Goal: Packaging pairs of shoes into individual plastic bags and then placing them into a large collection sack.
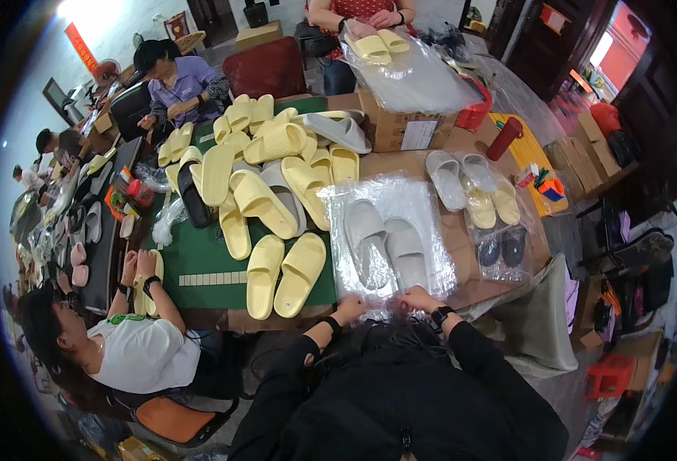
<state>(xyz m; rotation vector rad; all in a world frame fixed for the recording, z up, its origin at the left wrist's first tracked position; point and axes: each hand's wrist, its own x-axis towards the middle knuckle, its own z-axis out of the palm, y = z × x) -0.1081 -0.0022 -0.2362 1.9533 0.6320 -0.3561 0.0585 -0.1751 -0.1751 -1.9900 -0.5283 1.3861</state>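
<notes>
In front of me a pair of grey slippers [407,252] lies side by side, in or on a clear plastic bag [437,253]; glare hides which. At the bag's near edge, my left hand [350,309] is closed with its fingers pinching the plastic. A short way to its right, my right hand [417,300] pinches the same edge. Just left of the bag, a pair of yellow slippers [300,275] rests on the green mat [192,301]. Behind it rises a heap of yellow slippers [264,201] with some grey ones mixed in.
Bagged slippers [492,206] in grey, yellow and black lie to the right. A cardboard box [388,132] topped with plastic bags stands at the far side, near a red cylinder [505,138]. Co-workers sit left [142,346] and far left [177,88]; another stands opposite.
</notes>
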